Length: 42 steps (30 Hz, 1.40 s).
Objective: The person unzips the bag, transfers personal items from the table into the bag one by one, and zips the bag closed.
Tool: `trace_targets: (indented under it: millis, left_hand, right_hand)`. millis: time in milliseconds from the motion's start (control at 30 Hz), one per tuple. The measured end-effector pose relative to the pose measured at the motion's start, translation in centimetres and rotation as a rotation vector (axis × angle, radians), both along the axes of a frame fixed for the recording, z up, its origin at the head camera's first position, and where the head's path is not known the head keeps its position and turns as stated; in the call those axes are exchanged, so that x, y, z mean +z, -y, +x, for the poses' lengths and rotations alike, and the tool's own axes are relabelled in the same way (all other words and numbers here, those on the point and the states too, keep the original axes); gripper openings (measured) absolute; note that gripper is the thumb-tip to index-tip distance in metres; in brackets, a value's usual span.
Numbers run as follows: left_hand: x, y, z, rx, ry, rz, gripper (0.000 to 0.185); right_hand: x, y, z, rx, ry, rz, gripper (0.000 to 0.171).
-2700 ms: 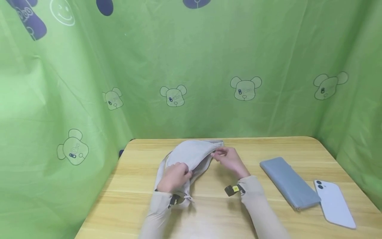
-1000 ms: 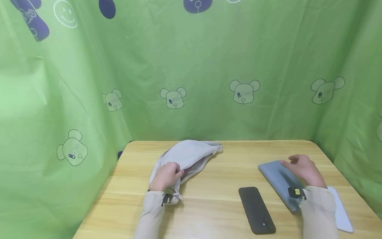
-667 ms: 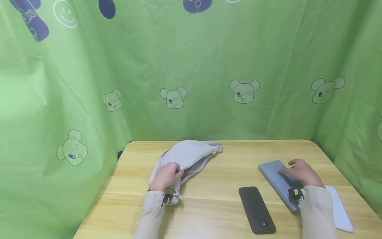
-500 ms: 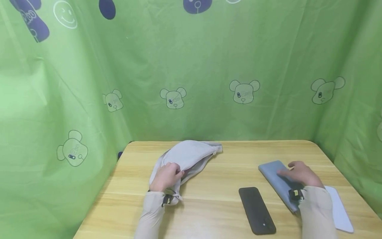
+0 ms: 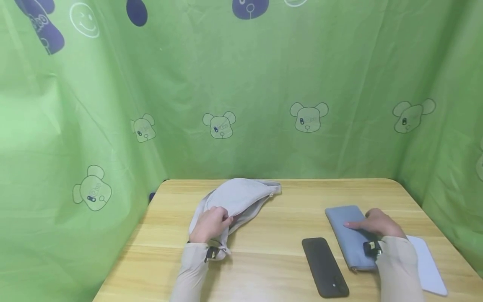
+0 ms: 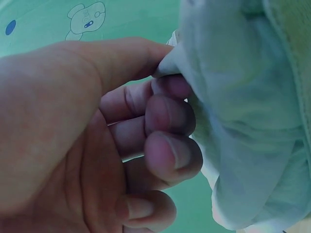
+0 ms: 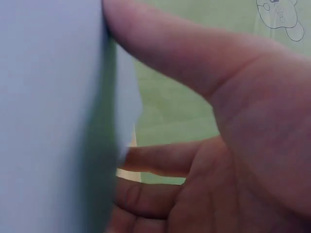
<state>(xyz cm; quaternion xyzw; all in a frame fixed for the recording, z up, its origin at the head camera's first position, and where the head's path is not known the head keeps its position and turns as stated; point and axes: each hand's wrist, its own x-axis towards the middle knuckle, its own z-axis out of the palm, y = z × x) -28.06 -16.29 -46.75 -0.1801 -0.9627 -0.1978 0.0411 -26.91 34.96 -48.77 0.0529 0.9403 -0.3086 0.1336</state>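
A light grey waist bag (image 5: 235, 196) lies on the left part of the table, its zipped mouth gaping toward me. My left hand (image 5: 209, 224) pinches the edge of that mouth between thumb and index finger; the left wrist view shows the pinched cloth of the bag (image 6: 243, 102) up close, the other fingers curled beside it. On the right, my right hand (image 5: 381, 222) grips a blue-grey zip wallet (image 5: 344, 241) across its right side. The thumb lies over the wallet's top, and in the right wrist view the other fingers (image 7: 160, 159) reach behind it.
A black phone (image 5: 324, 266) lies on the wooden table (image 5: 271, 268) just left of the wallet. Under the right forearm, a white phone (image 5: 428, 268) shows partly. Green patterned curtains (image 5: 260, 84) stand behind and at both sides of the table.
The right hand left the bag, a black phone appeared on the table, and the hand came down onto the wallet, which has now turned slightly. The left hand stays on the bag's edge.
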Motion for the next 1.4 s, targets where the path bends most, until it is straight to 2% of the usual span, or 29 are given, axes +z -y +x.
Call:
trace_targets:
  millis: [133,333,633,900,1167,1400]
  left_hand:
    - [0.0,0.0,0.1,0.001,0.002,-0.001,0.04]
    - [0.0,0.0,0.1,0.009,0.012,-0.011,0.041]
    - [0.1,0.0,0.1,0.015,0.008,-0.007,0.043]
    - [0.3,-0.1,0.2,0.012,-0.006,0.0,0.042]
    - [0.2,-0.1,0.2,0.013,-0.001,-0.003,0.041]
    - [0.2,0.0,0.1,0.008,-0.008,-0.002,0.042]
  right_hand:
    - [-0.2,0.1,-0.2,0.001,-0.014,-0.005,0.081]
    - [0.1,0.0,-0.6,0.105,-0.036,0.026,0.086]
    - [0.7,0.5,-0.7,0.197,0.011,-0.1,0.074]
    - [0.9,0.6,-0.4,0.161,0.052,-0.257,0.072]
    - [0.9,0.5,-0.4,0.112,-0.015,-0.359,0.071]
    - [1.1,0.2,-0.5,0.049,-0.056,-0.404,0.073]
